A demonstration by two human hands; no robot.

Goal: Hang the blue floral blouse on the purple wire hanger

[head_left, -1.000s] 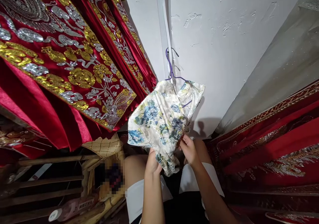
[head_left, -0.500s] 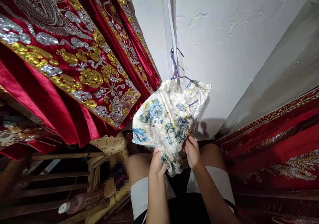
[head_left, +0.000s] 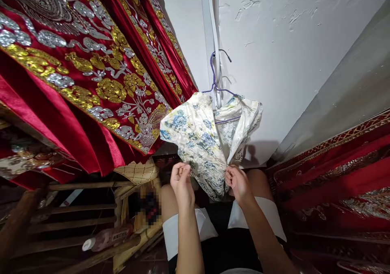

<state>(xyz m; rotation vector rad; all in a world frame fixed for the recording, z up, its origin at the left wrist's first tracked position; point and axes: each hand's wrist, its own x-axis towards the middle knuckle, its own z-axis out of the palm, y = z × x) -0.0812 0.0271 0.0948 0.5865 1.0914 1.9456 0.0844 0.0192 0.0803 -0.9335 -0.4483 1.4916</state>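
Head cam: white wall [head_left: 268, 59] fills the top, scuffed on the right side. Upper left is a big red cloth [head_left: 91, 67] with gold and silver flowers, cut off by the frame; more shiny red fabric [head_left: 341, 164] runs off lower right. Slatted wooden frame [head_left: 73, 224] at lower left, pretty dim. Floral shirt [head_left: 198, 132] hangs mid-frame, front gaping open, between both hands. Right hand [head_left: 239, 182] has its fingers pinched narrow on the front edge. Left hand [head_left: 183, 182] has fingers curled in at the shirt's side; can't tell if they've caught cloth. Purple hanger [head_left: 213, 73] is partly hidden inside the shirt. Pink bottle [head_left: 106, 239] sits lower left, label unreadable, near a pixelated patch [head_left: 150, 207].
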